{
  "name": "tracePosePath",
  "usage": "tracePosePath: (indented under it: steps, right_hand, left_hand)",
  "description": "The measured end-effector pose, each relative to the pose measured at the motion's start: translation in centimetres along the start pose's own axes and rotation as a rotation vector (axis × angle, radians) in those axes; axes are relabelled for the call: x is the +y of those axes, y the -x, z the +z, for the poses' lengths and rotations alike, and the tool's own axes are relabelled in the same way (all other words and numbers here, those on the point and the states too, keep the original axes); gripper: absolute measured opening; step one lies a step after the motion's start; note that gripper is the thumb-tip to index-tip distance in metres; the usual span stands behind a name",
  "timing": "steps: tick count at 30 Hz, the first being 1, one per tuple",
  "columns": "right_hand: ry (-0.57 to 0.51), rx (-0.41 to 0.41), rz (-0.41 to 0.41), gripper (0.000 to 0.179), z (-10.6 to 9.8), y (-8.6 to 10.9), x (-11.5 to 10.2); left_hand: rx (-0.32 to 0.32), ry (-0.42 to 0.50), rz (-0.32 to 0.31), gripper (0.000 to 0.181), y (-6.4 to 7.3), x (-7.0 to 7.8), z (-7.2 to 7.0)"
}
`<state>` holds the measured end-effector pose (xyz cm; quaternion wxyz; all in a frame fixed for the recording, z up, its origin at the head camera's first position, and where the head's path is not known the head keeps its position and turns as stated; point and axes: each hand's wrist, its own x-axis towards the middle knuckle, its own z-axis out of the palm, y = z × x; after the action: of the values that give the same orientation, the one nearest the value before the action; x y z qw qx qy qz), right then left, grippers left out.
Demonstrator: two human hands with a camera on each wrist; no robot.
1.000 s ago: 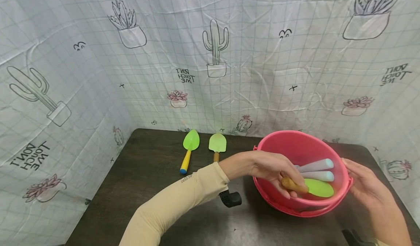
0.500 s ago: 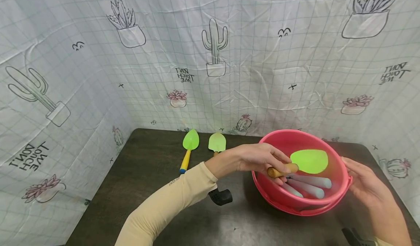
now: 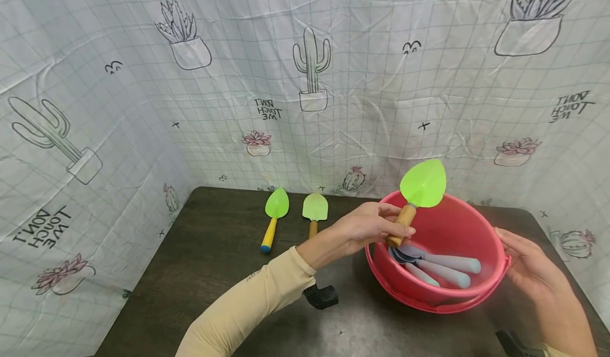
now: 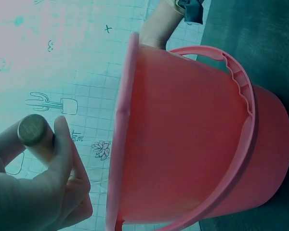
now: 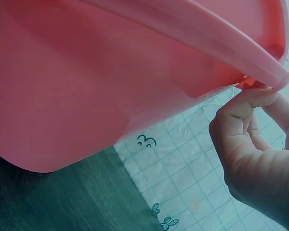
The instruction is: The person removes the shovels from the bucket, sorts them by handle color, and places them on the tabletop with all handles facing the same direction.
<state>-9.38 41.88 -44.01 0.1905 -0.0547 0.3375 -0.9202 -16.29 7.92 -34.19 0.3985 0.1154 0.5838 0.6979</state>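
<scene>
Three trowels show in the head view, and one of them, a green trowel (image 3: 423, 186) with a wooden handle, is in the person's left hand (image 3: 371, 224). The left fingers are curled round that handle, with the thumb against it; the blade points up and away over the near-left part of a pink bucket's (image 3: 469, 222) mouth. From the left wrist only the butt of the handle comes out of the grip, and the blade is hidden.

The right hand (image 3: 534, 267) pinches the bucket's far-right rim beside the bail handle's (image 4: 244, 149) joint. From the head its fingertips are lost behind the rim; the right wrist view shows thumb and bent fingers meeting there, while that view cuts off much of the bucket.

Inside the bucket lie tools with pale handles (image 3: 455, 263); three handles can be made out, but their dark heads overlap in a muddle and their kind is hard to tell. Well to the left, on the dark table (image 3: 200, 277), lie a yellow-handled trowel (image 3: 273, 216) and a pale green trowel (image 3: 315, 207), whose brown handle disappears behind the left forearm. A cactus-printed cloth (image 3: 371, 97) hangs behind, cut off at the top.
</scene>
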Motion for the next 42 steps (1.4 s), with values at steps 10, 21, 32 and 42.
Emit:
tracePosePath:
  steps: [10, 21, 32, 42]
  right_hand:
    - [-0.001, 0.014, -0.001, 0.052, 0.2, -0.2, 0.0]
    - [0.031, -0.010, -0.013, 0.052, 0.0, -0.5, -0.1]
    - [-0.027, 0.024, -0.001, 0.053, -0.2, 0.0, -0.2]
    - [-0.058, 0.060, -0.013, 0.049, 0.0, 0.3, -0.1]
  left_hand:
    - [0.014, 0.061, 0.061, 0.033, 0.3, -0.3, -1.0]
    - [0.033, 0.136, 0.097, 0.032, 0.1, -0.5, -1.9]
    - [0.092, 0.158, 0.113, 0.028, 0.0, -0.9, -2.7]
    - [0.129, 0.184, 0.134, 0.028, -0.2, -1.4, -3.3]
